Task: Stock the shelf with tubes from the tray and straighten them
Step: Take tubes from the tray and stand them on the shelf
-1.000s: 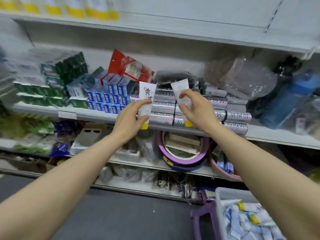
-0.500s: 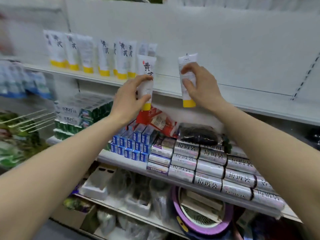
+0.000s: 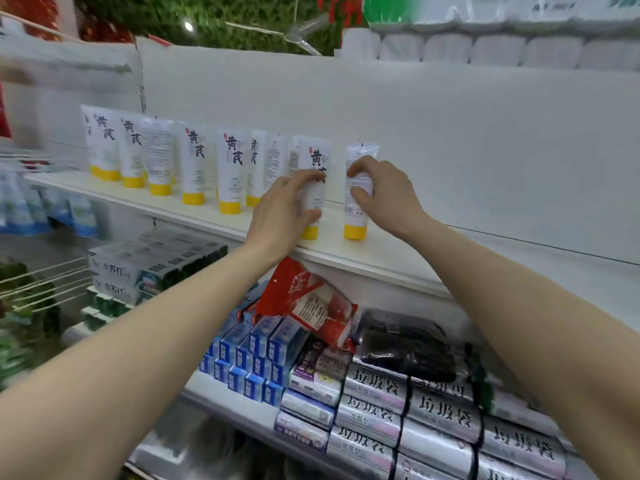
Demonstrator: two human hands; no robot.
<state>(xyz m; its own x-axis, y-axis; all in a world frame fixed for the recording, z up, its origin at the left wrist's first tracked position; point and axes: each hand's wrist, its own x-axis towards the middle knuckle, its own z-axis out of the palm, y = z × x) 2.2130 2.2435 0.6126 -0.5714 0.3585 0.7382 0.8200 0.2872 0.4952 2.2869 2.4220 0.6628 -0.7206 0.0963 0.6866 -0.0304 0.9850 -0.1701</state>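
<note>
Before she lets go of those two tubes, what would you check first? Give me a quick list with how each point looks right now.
1. Left hand grips left tube: ok.
2. Right hand grips right tube: ok.
3. Both yellow caps down on the shelf: ok, they appear to rest on it.
4. Tubes upright: ok, nearly vertical.
5. Labels face front: not ok; the left tube shows its big characters, the right tube shows small print, its back.
6. In line with the row: cannot tell; the two stand near the front edge.
</note>
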